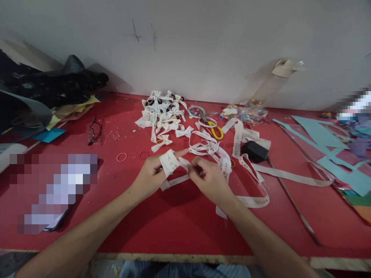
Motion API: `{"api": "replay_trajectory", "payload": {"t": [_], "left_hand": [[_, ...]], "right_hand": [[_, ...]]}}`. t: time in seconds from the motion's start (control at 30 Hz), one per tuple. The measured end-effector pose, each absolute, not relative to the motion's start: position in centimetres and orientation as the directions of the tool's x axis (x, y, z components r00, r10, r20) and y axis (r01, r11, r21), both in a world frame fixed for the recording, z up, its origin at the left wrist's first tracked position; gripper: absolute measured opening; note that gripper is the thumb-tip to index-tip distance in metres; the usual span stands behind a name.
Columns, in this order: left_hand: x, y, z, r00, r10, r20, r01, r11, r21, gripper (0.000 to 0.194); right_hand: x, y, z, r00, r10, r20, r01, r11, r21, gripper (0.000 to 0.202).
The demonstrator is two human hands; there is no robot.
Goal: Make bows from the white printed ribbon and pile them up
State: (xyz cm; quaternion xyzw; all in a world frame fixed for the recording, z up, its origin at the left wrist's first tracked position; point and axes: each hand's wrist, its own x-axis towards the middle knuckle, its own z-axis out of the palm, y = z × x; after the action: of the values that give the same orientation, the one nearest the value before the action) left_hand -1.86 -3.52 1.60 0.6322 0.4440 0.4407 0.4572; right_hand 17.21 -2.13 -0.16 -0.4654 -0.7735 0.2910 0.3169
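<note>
A strip of white printed ribbon is looped over the fingers of my left hand, which grips it above the red table. My right hand pinches the same ribbon between thumb and fingers, just right of the loop. Part of the ribbon hangs below both hands. Beyond them lies a tangle of loose printed ribbon, with lengths trailing to the right. Behind my left hand is a pile of white ribbon bows, some with dark or coloured hair ties. Scissors with yellow handles rest beside the pile.
Two pink elastic bands lie left of my hands, near eyeglasses. A blurred phone-like object is at the left. A black block, light blue sheets and a clear bottle stand or lie to the right.
</note>
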Motion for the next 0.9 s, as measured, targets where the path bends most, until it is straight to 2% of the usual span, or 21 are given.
{"api": "replay_trajectory", "payload": {"t": [0.07,0.1,0.2,0.3,0.43,0.7,0.9], "left_hand": [[-1.7,-3.5,1.6,0.266,0.959,0.095,0.108,-0.128,0.986,0.034],[-1.6,-3.4,1.6,0.278,0.959,0.063,0.085,-0.090,0.992,0.036],[-1.4,-3.5,1.2,0.282,0.959,0.015,0.040,-0.027,0.999,0.038],[-1.2,-3.6,0.7,0.276,0.961,0.017,0.036,-0.028,0.999,0.038],[-1.1,-3.5,0.2,0.258,0.966,-0.025,0.092,0.001,0.996,0.040],[-1.0,-3.2,0.3,0.299,0.953,0.052,0.000,-0.054,0.999,0.036],[-1.2,-3.0,0.2,0.332,0.941,0.069,-0.060,-0.052,0.997,0.032]], "right_hand": [[17.2,-2.0,-0.2,-0.283,0.914,0.291,0.549,0.403,-0.732,0.007],[17.2,-2.0,-0.1,-0.273,0.897,0.348,0.529,0.442,-0.725,0.013],[16.9,-2.6,0.6,-0.322,0.825,0.464,0.414,0.564,-0.715,0.015],[16.4,-3.4,1.1,-0.394,0.826,0.404,0.290,0.529,-0.798,0.011],[16.0,-3.7,0.9,-0.339,0.884,0.322,0.246,0.414,-0.877,0.005],[15.9,-3.5,0.8,-0.439,0.766,0.470,0.253,0.607,-0.753,0.006],[15.9,-3.6,1.1,-0.345,0.720,0.602,0.339,0.694,-0.635,0.003]]}}
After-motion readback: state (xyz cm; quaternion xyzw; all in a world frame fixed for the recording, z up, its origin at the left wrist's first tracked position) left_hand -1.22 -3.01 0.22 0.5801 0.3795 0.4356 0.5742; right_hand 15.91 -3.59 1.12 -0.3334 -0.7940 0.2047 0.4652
